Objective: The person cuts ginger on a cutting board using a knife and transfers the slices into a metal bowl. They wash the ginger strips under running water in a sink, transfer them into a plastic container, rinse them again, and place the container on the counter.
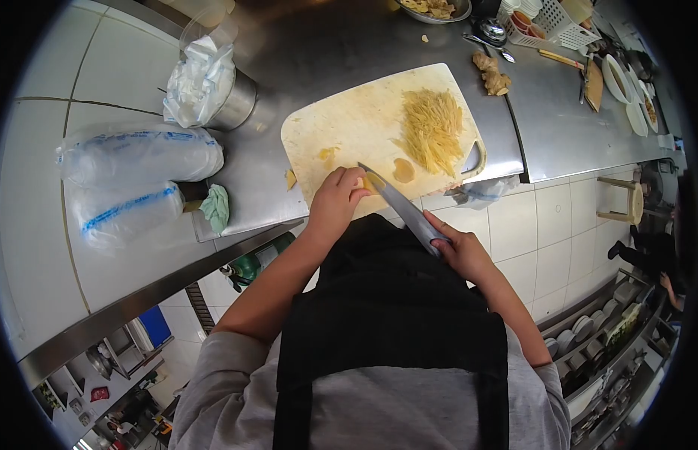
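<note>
My right hand (pixel 463 253) is closed round the handle of a large knife (pixel 403 206). The blade points up and to the left over the near edge of a pale cutting board (pixel 341 120). Against the blade, my left hand (pixel 338 196) pinches a yellow piece of ginger (pixel 373 183) with curled fingers. Just right of the blade tip lies one thin ginger slice (pixel 403 171). A heap of finely shredded ginger (pixel 433 127) covers the board's right side. Small yellow scraps (pixel 328 155) lie on the left part.
Whole ginger root (pixel 492 73) rests beyond the board. At left stand a metal container with plastic bags (pixel 206 82), plastic-wrapped bundles (pixel 142 154) and a green cloth (pixel 215 208). A metal bowl (pixel 437 10) and white baskets (pixel 562 26) are at the back. Another person (pixel 652 255) is far right.
</note>
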Motion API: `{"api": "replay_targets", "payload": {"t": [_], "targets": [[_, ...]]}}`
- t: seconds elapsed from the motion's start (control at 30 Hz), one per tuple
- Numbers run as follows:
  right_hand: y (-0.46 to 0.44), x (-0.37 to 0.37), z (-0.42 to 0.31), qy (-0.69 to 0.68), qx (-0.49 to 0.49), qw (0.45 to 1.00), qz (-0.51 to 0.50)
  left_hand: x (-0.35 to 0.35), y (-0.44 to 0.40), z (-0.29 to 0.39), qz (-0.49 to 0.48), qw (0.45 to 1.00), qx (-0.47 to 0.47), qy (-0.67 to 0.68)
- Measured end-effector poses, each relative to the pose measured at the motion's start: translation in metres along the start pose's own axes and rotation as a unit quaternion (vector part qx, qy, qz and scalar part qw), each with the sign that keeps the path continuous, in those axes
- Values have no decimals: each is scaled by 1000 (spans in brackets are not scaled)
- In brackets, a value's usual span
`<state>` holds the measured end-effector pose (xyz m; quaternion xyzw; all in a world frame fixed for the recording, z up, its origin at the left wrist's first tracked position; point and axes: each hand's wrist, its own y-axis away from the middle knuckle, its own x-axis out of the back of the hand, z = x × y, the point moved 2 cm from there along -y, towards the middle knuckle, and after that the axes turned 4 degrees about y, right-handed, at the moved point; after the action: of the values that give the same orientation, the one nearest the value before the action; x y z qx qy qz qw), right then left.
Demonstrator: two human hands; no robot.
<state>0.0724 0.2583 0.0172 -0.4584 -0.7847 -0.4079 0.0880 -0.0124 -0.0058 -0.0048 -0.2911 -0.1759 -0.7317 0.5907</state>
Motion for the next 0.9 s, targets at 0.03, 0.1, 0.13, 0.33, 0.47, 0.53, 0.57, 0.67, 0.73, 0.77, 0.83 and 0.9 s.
{"api": "replay_targets", "payload": {"t": [0.03, 0.1, 0.13, 0.33, 0.47, 0.53, 0.57, 0.67, 0.73, 0.77, 0.83, 0.9], "targets": [[1, -2, 4, 0, 19, 1000, 13, 0, -1, -1, 0, 1000, -3, 6], [1, 0, 3, 2, 38, 999, 26, 0, -2, -1, 0, 1000, -7, 13], [0, 4, -2, -5, 21, 1000, 9, 2, -2, 0, -2, 1000, -20, -6], [4, -1, 2, -9, 6, 1000, -6, 6, -3, -1, -12, 999, -41, -25], [6, 3, 0, 8, 7, 1000, -3, 8, -8, -6, -35, 998, -48, 2], [8, 3, -1, -3, 4, 1000, -9, 12, -14, -8, -49, 998, -35, 7], [9, 3, -1, -12, 0, 1000, -15, 14, -17, -9, -61, 998, -22, 12], [6, 1, 3, -26, 7, 1000, -16, 18, -25, -7, -104, 995, 8, 10], [5, 2, -3, -30, -1, 999, -24, 22, -28, -2, -109, 994, 11, 8], [5, 2, -5, -35, -11, 999, -31, 22, -28, 0, -115, 993, 13, 5], [4, 2, -7, -38, -19, 998, -37, 23, -28, 2, -117, 993, 17, -2], [3, 1, -8, -40, -28, 998, -41, 23, -29, 1, -119, 993, 20, -9]]}}
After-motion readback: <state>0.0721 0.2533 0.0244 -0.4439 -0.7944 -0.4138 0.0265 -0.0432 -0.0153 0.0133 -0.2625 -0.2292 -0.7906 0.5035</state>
